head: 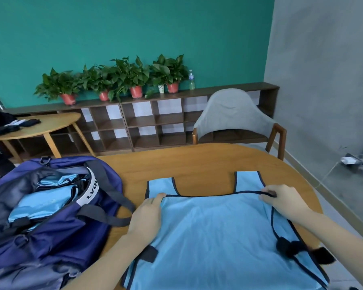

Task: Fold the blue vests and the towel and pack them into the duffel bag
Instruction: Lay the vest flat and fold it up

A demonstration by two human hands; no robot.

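A light blue vest (214, 231) with dark trim lies spread flat on the wooden table (197, 164), shoulder straps pointing away from me. My left hand (147, 214) rests on its left shoulder area with fingers pinching the neckline edge. My right hand (283, 198) pinches the dark trim at the right shoulder. The purple duffel bag (57, 225) stands open at the left, with folded light blue fabric (44, 199) inside. No towel can be made out.
A grey chair (235, 116) stands behind the table. A low shelf unit (147, 120) with potted plants (122, 78) runs along the green wall. A second wooden table (42, 126) with dark items sits at the far left.
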